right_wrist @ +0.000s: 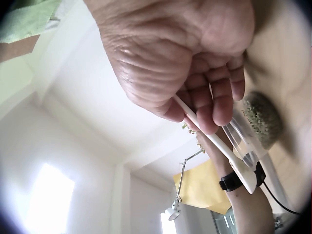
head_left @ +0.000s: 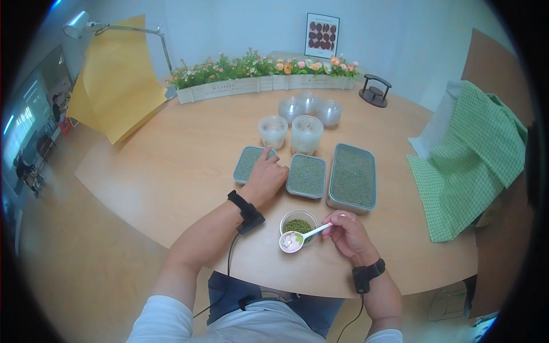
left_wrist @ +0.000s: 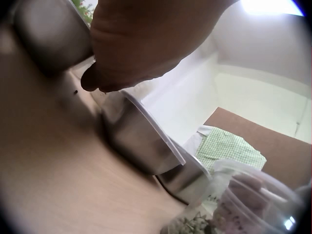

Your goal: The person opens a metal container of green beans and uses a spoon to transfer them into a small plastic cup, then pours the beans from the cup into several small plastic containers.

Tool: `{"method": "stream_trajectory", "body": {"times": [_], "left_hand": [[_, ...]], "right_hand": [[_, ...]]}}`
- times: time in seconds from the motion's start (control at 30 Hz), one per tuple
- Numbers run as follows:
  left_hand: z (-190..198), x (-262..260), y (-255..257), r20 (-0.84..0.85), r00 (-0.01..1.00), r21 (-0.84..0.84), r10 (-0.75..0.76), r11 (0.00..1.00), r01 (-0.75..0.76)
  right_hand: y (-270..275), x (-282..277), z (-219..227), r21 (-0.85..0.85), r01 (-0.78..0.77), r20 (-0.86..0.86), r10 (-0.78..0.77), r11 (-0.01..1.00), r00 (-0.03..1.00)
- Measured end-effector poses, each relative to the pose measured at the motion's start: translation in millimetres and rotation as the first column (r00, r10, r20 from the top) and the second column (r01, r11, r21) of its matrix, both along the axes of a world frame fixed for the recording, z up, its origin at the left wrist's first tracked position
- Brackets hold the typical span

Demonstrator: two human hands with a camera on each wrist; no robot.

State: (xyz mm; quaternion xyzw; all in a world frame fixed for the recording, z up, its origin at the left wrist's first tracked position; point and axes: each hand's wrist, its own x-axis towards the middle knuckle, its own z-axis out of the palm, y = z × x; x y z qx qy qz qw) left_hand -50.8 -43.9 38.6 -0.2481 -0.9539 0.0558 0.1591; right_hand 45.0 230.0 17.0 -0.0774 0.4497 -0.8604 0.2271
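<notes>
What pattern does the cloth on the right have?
Green-and-white checks, clearest in the head view.

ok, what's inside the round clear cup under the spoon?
Small green granules in the clear cup. The spoon, held in the right hand, covers part of the near side; anything there or beneath the top layer is hidden.

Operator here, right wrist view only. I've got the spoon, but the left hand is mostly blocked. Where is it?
Observer: In the head view, the left hand overlaps the right edge of the leftmost metal tray, index finger extended.

Operator: Copy. How many trays total?

Observer: Three in a row: that one, the middle tray, and the largest tray on the right.

Operator: What's directly behind the middle one?

Observer: A translucent plastic cup.
</notes>
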Motion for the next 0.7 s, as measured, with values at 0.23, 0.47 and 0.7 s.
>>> {"method": "stream_trajectory", "body": {"times": [0.23, 0.47, 0.7], "left_hand": [[-9.2, -13.5, 4.0, -0.025, 1.000, 0.036, -0.003, 0.999, 0.004], [-23.2, -15.6, 1.5, -0.134, 0.990, 0.144, -0.039, 0.988, 0.058], [-17.0, -13.1, -0.2, -0.061, 0.995, 0.272, -0.079, 0.958, 0.092]], "right_hand": [[2.1, 1.1, 4.6, -0.014, -0.014, -0.019, 0.013, 1.000, 1.000], [5.8, -0.1, 5.0, -0.043, 0.030, -0.016, -0.030, 0.999, 0.999], [11.8, -4.4, 1.3, -0.074, 0.058, -0.041, -0.061, 0.996, 0.997]]}}
